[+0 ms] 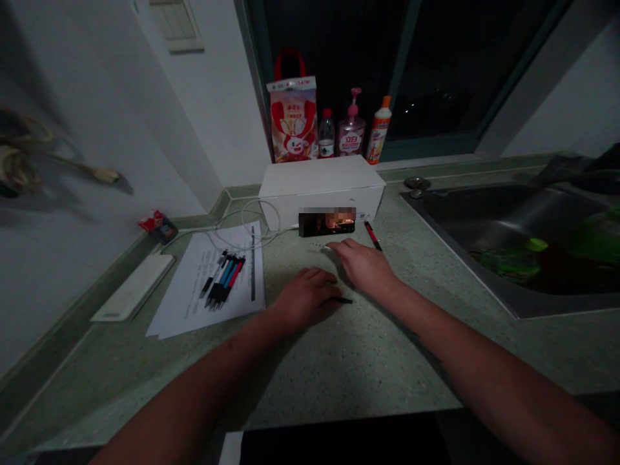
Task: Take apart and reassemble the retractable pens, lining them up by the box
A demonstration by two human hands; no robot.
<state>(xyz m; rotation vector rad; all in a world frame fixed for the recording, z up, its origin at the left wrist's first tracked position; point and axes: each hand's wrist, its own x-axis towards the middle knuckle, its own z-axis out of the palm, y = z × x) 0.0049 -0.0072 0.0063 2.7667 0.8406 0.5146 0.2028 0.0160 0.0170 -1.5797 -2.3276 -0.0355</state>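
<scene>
Several pens [225, 279] are lying together, seemingly whole, on paper [174, 303], while the right hand [364, 266] is pinching a thin piece [319, 245] and the left hand [307, 297] is covering a black part [345, 300] on the counter [310, 368] — whether gripping, I cannot tell — and the bottle [351, 132] is showing "立白".

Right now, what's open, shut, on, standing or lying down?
Phone, lit, propped up
White box, shut
Red-capped bottle, shut, standing
Orange-capped bottle, shut, standing
Pump bottle, standing
Pen pile, lying on papers
Red pen, lying
Left hand, over dark stick
Right hand, at pale stick
</scene>
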